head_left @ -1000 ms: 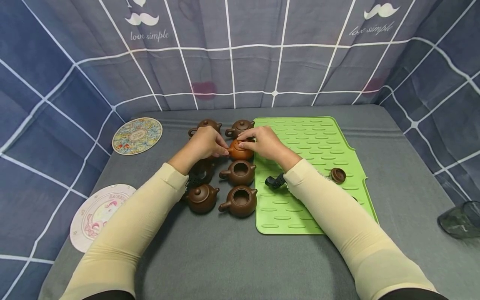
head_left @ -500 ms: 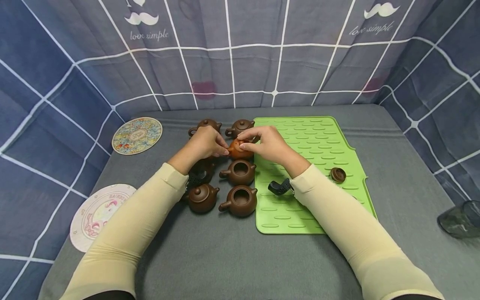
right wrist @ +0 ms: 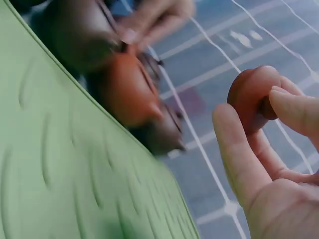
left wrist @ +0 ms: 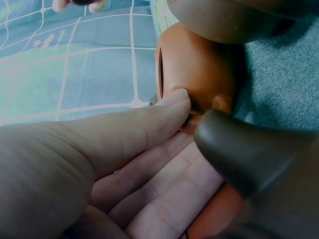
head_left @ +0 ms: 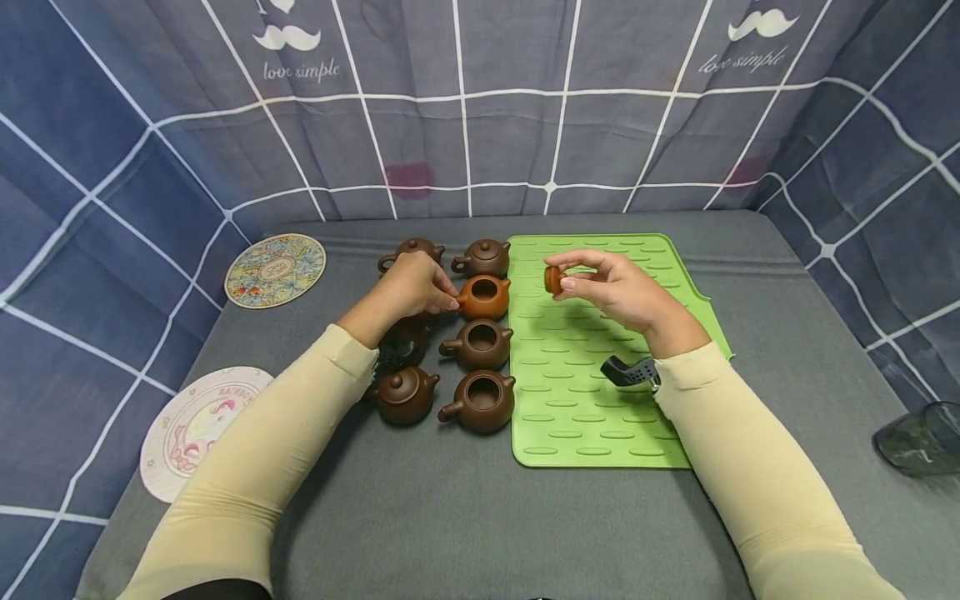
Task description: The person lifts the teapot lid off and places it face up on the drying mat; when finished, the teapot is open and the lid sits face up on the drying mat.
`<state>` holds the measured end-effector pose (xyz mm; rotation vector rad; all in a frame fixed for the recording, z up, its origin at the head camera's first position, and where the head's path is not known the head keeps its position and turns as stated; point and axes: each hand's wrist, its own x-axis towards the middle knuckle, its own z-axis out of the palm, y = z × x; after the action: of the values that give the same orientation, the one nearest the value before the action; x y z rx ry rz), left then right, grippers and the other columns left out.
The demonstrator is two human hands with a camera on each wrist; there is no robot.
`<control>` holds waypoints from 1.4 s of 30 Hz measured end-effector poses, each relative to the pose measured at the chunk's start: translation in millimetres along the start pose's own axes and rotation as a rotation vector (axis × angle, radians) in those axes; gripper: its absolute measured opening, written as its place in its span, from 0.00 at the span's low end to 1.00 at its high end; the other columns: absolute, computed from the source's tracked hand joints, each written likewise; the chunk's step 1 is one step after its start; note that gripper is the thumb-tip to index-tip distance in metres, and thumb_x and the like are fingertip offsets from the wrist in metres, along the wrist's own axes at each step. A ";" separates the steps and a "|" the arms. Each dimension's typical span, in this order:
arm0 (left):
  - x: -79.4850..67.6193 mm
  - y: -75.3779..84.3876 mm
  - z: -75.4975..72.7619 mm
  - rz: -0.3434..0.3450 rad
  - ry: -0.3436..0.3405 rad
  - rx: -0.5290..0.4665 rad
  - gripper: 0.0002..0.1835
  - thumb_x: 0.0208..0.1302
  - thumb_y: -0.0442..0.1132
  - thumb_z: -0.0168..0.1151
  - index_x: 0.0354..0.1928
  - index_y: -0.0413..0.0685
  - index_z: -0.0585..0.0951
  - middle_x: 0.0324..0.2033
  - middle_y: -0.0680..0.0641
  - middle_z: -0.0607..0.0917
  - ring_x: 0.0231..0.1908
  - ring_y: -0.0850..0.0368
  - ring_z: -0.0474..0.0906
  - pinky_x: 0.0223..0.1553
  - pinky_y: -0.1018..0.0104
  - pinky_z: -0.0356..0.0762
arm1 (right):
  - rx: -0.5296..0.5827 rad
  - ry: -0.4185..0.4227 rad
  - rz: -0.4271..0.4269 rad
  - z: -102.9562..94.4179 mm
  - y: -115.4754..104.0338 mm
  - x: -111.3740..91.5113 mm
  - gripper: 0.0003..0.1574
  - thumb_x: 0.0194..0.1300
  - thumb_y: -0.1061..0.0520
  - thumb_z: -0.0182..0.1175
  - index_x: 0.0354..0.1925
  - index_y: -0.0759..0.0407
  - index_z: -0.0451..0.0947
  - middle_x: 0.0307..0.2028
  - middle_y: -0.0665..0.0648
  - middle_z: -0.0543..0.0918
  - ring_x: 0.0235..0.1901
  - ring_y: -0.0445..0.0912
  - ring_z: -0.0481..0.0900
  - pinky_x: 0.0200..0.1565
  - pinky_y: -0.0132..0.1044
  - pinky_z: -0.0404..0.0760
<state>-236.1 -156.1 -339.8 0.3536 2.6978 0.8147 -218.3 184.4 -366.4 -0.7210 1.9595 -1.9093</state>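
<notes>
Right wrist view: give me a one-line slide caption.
Right hand pinches an orange lid; left hand holds the lidless orange teapot beside the green mat.

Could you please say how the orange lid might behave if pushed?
The orange lid looks round, so it might roll on its edge. Its clay-like surface suggests it is stiff and could chip. Small in the right hand, it is probably light.
</notes>
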 end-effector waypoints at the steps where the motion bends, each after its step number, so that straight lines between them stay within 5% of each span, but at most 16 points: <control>1: 0.2 0.0 0.2 0.001 0.000 0.001 0.06 0.62 0.37 0.80 0.40 0.45 0.94 0.29 0.51 0.90 0.31 0.54 0.88 0.32 0.62 0.83 | 0.076 0.004 -0.011 -7.9 1.6 -5.8 0.24 0.78 0.71 0.56 0.69 0.67 0.76 0.58 0.66 0.79 0.52 0.56 0.84 0.61 0.52 0.78; 4: 1.5 -0.3 0.8 0.002 -0.003 0.004 0.07 0.62 0.37 0.80 0.40 0.45 0.94 0.29 0.51 0.90 0.30 0.54 0.88 0.31 0.63 0.83 | 0.255 0.009 -0.041 -32.1 5.9 -24.8 0.27 0.76 0.78 0.52 0.70 0.70 0.73 0.57 0.68 0.76 0.54 0.57 0.83 0.62 0.48 0.78; 7: 1.9 -0.2 0.9 -0.003 -0.005 0.006 0.07 0.62 0.37 0.80 0.40 0.44 0.94 0.29 0.50 0.90 0.30 0.54 0.88 0.32 0.63 0.83 | 0.297 0.049 -0.019 -53.3 6.7 -44.6 0.31 0.74 0.80 0.51 0.71 0.69 0.71 0.59 0.68 0.76 0.57 0.57 0.83 0.62 0.46 0.77; 10: 1.4 0.4 0.4 -0.012 -0.010 0.002 0.07 0.62 0.38 0.80 0.41 0.45 0.93 0.30 0.50 0.90 0.31 0.53 0.89 0.32 0.62 0.83 | 0.213 0.147 0.081 -68.6 5.7 -61.9 0.32 0.75 0.77 0.56 0.73 0.66 0.68 0.61 0.67 0.76 0.57 0.57 0.83 0.62 0.44 0.77; 17: 1.2 1.5 -2.2 -0.030 -0.015 -0.001 0.07 0.63 0.38 0.80 0.41 0.45 0.93 0.33 0.49 0.91 0.32 0.54 0.89 0.32 0.63 0.83 | -0.208 0.353 0.353 -87.8 16.3 -83.0 0.41 0.69 0.59 0.74 0.73 0.64 0.67 0.62 0.63 0.77 0.51 0.43 0.84 0.52 0.38 0.83; 26: 2.1 -0.4 0.6 -0.034 -0.016 -0.008 0.07 0.63 0.38 0.79 0.42 0.45 0.93 0.32 0.50 0.91 0.31 0.55 0.88 0.33 0.62 0.83 | -0.435 0.429 0.301 -99.7 33.5 -87.2 0.33 0.69 0.59 0.74 0.64 0.69 0.71 0.49 0.56 0.84 0.42 0.37 0.81 0.40 0.30 0.81; 42: 0.6 1.4 0.7 -0.022 -0.018 0.002 0.07 0.63 0.38 0.79 0.41 0.44 0.93 0.31 0.50 0.91 0.31 0.54 0.88 0.32 0.63 0.83 | -0.505 0.367 0.394 -98.1 32.4 -92.5 0.41 0.65 0.48 0.78 0.69 0.63 0.77 0.58 0.62 0.84 0.45 0.38 0.81 0.44 0.29 0.78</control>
<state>-236.3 -154.4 -339.7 0.3292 2.6807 0.7989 -200.2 316.8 -403.6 -0.0650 2.6153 -1.3931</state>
